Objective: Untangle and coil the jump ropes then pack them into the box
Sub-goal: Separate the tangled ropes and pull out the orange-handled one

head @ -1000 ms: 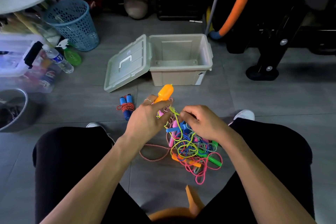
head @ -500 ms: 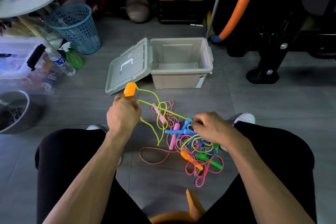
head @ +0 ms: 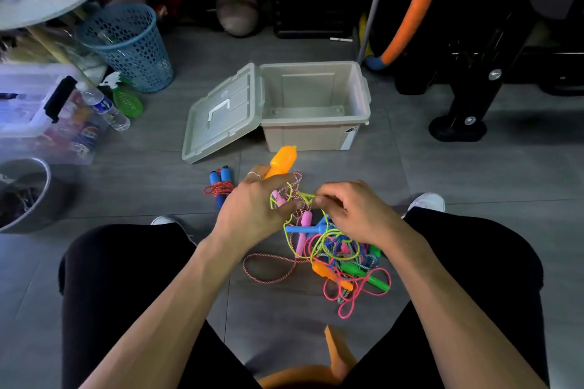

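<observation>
Both forearms reach forward and down between the knees, the hands meeting above the floor. The left hand (head: 252, 205) curls its fingers round a smooth orange plastic handle (head: 281, 161), whose rounded end sticks up past the knuckles toward the box. The right hand (head: 350, 208) pinches a thin yellow-green cord (head: 305, 197) between thumb and fingertips, close beside the left hand. Below them lies the tangle of jump ropes (head: 335, 256): glossy pink, yellow-green and blue cords, a red-and-white twisted cord looping out to the left, and pink, blue, green and orange stick-shaped handles. Left of the hands, a coiled rope (head: 219, 188) with padded blue handles, bound in red cord, rests on the grey tiled floor. The beige plastic box (head: 316, 133) stands open beyond, its ribbed lid (head: 221, 117) leaning on its left side.
</observation>
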